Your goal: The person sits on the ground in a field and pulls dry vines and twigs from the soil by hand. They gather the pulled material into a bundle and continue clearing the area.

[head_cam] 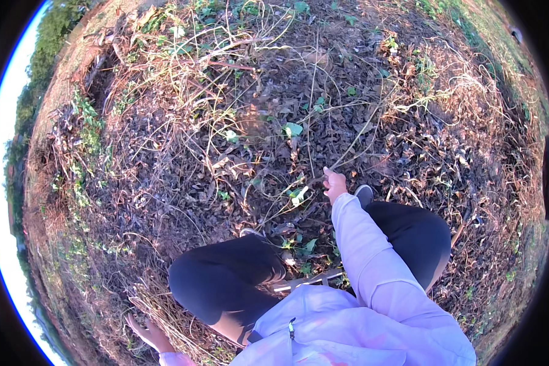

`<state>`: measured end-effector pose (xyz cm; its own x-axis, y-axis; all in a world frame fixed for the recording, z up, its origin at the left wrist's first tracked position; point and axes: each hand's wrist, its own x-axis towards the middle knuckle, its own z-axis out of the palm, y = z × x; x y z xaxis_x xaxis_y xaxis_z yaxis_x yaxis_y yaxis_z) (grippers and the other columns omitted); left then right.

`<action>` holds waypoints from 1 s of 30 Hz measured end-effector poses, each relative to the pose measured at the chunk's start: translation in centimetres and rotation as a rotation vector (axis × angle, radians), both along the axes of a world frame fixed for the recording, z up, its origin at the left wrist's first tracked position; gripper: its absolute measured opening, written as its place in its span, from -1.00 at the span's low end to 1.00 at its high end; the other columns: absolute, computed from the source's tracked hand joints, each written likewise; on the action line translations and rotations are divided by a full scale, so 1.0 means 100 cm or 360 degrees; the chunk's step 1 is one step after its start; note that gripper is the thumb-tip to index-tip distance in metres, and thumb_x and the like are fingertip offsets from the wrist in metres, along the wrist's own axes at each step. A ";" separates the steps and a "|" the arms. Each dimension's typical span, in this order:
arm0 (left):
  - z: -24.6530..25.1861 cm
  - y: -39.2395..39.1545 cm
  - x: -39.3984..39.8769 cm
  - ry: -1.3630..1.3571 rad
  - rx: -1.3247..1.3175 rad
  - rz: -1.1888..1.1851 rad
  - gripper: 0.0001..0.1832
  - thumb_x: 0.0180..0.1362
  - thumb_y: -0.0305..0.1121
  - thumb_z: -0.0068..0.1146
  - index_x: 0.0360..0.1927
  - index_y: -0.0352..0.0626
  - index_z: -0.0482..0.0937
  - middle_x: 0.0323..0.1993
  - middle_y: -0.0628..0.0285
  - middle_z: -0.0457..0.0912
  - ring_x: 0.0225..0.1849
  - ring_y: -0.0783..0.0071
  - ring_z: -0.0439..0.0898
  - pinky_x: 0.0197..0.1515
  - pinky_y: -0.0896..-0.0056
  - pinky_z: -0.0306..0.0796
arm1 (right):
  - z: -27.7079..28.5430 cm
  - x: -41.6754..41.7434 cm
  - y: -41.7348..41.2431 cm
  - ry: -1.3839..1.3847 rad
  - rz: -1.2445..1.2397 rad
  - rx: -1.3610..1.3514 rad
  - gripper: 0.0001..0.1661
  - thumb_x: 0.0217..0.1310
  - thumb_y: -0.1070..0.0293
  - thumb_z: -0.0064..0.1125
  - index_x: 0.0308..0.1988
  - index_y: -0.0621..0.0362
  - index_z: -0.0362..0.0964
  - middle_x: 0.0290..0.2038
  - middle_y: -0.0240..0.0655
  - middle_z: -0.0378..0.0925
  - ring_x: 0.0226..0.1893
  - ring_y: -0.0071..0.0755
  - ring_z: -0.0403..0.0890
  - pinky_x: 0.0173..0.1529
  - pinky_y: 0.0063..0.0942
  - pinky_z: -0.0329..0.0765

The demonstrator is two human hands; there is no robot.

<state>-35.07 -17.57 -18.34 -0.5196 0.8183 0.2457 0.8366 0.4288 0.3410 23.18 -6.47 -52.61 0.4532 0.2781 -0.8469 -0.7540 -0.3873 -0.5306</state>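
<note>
My right hand (335,184) reaches forward between my knees, low over the leaf-covered ground. Its fingers are closed around a thin vine stem (357,136), which runs from my fingertips up and to the right across the dry leaves. The part inside the fingers is hidden. A few green vine leaves (298,196) lie just left of this hand. At the lower left, beside my thigh, my left hand (151,334) has its fingers apart with nothing seen in them. A bundle of dry vine stems (164,313) lies next to it, and I cannot tell whether the hand touches it.
Tangled dry stems (219,57) spread over the ground ahead. Brown leaf litter (274,105) covers most of the soil, with scattered green plants (89,123). A low seat frame (309,280) shows between my legs. Trees (57,27) stand along the far left.
</note>
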 end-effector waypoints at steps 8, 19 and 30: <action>0.098 0.104 0.293 -0.1378 -0.0104 -0.1756 -0.53 0.00 -0.69 -0.22 0.05 -0.39 0.42 0.12 -0.03 0.42 0.22 0.26 0.36 0.31 0.26 0.12 | 0.018 0.027 -0.016 0.0055 0.0043 0.0304 -0.60 0.15 0.08 0.20 -0.14 0.11 0.38 -0.22 -0.34 0.43 -0.26 -0.38 0.43 -0.11 -0.17 0.46; 0.094 0.045 0.412 -0.2360 -0.0670 -0.2819 -0.45 0.00 -0.45 -0.03 0.14 -0.30 0.22 0.10 -0.01 0.32 0.14 0.04 0.33 0.17 0.09 0.17 | 0.004 0.028 -0.011 -0.0123 0.0183 0.0235 -0.64 0.16 0.20 0.17 -0.09 0.13 0.38 -0.16 -0.33 0.45 -0.11 -0.29 0.45 -0.15 -0.22 0.46; 0.083 0.068 0.420 -0.2559 -0.0630 -0.2691 -0.55 0.03 -0.47 0.02 0.02 -0.38 0.26 0.01 -0.09 0.34 0.05 0.02 0.36 0.12 0.17 0.24 | -0.014 0.033 0.016 0.0211 -0.0217 0.0256 -0.71 0.20 0.16 0.14 -0.47 0.05 0.29 -0.64 -0.39 0.30 -0.61 -0.31 0.35 -0.33 -0.17 0.42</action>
<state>6.89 -10.75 -10.08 0.8485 0.4545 0.2712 -0.3518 0.1015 0.9305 26.44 -4.90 -54.06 0.3833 0.3582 -0.8513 -0.8607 -0.1958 -0.4699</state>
